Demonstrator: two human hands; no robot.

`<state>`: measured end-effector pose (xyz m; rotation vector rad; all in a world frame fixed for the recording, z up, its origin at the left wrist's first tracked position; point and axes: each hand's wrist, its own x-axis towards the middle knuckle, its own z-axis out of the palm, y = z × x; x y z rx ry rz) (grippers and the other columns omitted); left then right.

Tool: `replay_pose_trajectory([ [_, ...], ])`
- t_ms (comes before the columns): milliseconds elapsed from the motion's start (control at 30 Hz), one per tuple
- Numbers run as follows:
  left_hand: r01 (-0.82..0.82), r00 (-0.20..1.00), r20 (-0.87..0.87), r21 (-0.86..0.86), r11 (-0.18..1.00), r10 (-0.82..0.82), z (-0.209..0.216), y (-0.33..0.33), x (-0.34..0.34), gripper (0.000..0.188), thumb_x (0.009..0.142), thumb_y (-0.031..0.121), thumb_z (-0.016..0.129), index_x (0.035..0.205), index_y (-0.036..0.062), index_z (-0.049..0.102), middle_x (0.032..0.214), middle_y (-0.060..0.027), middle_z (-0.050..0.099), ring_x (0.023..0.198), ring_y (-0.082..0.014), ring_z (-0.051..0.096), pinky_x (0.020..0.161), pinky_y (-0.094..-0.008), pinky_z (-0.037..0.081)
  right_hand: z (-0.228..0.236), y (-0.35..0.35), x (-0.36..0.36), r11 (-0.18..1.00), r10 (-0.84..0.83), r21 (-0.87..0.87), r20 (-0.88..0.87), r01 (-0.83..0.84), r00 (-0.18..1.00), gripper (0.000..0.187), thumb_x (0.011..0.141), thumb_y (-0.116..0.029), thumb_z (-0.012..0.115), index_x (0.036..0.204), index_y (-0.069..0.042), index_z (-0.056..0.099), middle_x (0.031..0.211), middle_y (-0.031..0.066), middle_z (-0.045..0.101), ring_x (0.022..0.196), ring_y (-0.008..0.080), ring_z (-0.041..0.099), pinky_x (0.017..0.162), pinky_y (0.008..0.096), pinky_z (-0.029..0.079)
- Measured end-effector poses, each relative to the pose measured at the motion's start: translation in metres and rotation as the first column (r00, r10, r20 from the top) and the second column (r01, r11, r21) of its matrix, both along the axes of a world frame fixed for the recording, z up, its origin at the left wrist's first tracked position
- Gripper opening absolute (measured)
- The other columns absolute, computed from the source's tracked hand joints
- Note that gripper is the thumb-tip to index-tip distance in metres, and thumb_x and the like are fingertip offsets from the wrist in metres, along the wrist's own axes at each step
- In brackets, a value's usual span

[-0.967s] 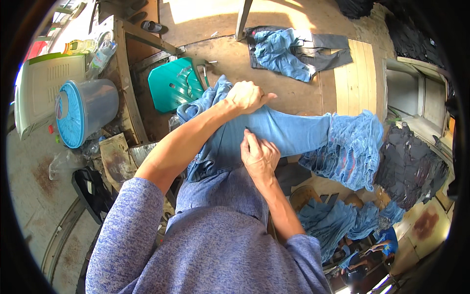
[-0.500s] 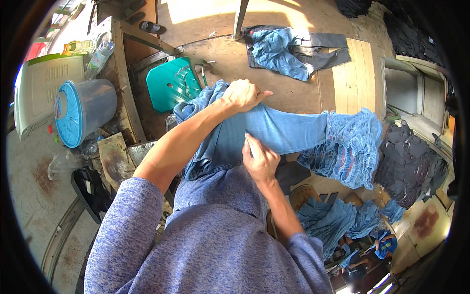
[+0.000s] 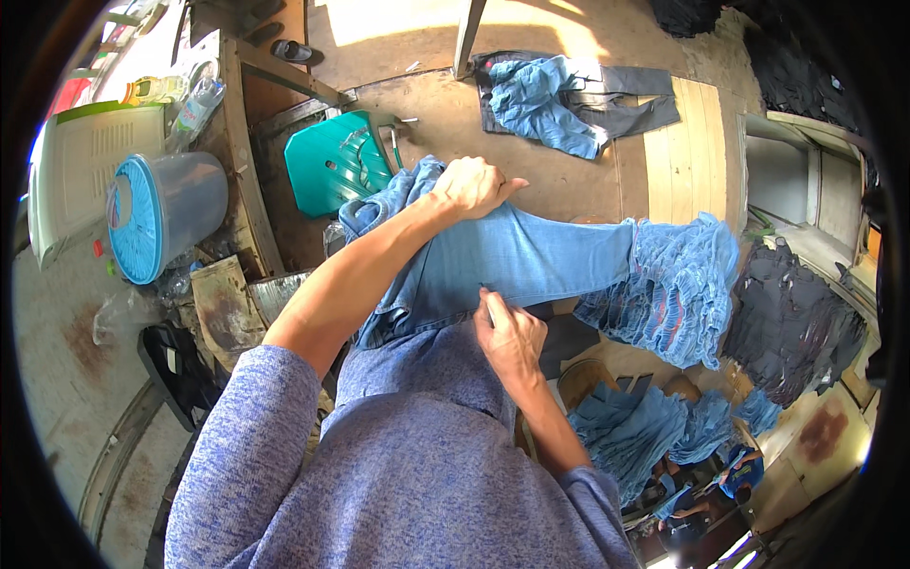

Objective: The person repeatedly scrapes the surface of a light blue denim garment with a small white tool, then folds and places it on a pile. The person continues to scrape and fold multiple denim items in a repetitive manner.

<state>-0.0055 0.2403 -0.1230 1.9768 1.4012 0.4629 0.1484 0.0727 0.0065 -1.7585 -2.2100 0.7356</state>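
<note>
A pair of blue jeans (image 3: 559,251) is stretched across in front of my body, one leg reaching right into a bunched, ruffled end. My left hand (image 3: 474,187) is closed on the far edge of the cloth, its thumb pointing right. At the near edge of the leg, my right hand (image 3: 512,343) is pinched, fingertips at the denim. Between them a small dark tip shows; what it belongs to is hidden. To the left the jeans' upper part (image 3: 379,213) lies crumpled under my left forearm.
Past the jeans stands a green plastic chair (image 3: 327,166). Dark trousers (image 3: 630,100) with a blue garment (image 3: 536,100) lie on the floor. At left is a blue-lidded bucket (image 3: 190,204); at right, stacked dark clothes (image 3: 787,313). Blue denim (image 3: 626,427) is piled lower right, with people beyond.
My right hand has slid nearer to my body, from the middle of the jeans leg to its near edge. My left hand keeps its grip in the same place.
</note>
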Motion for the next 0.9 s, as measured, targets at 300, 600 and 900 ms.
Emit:
replay_pose_trajectory([
  [300,0.007,0.999,-0.038,-0.012,1.000,-0.008,-0.001,0.001,0.001,0.065,0.103,0.058,0.061,0.067,0.0071,0.079,0.065,-0.0222,0.070,0.061,-0.0411,0.072,0.061,-0.0481,0.061,-0.030,0.018,-0.008,0.976,0.037,0.218,-0.127,-0.009,0.991,0.017,0.095,-0.010,0.074,0.112,-0.007,0.076,0.081,0.0097,0.078,0.065,0.0255,0.074,0.056,0.0386,0.059],
  [600,-0.002,0.999,-0.050,-0.019,1.000,0.001,0.001,0.001,0.001,0.063,0.103,0.057,0.061,0.070,0.0076,0.081,0.065,-0.0214,0.071,0.061,-0.0409,0.072,0.061,-0.0477,0.061,-0.010,0.006,0.000,0.995,0.002,0.098,-0.116,0.009,0.993,0.016,0.093,-0.005,0.075,0.109,-0.005,0.077,0.085,0.0145,0.078,0.069,0.0295,0.077,0.059,0.0386,0.060],
  [900,0.011,0.997,-0.077,-0.032,0.999,-0.014,0.002,0.000,0.000,0.063,0.103,0.057,0.062,0.069,0.0071,0.081,0.065,-0.0214,0.071,0.062,-0.0408,0.073,0.061,-0.0477,0.061,-0.015,0.008,-0.001,0.998,0.041,0.058,-0.058,-0.037,0.997,0.015,0.095,-0.009,0.073,0.110,-0.005,0.076,0.075,0.0124,0.076,0.063,0.0308,0.075,0.056,0.0429,0.060],
])
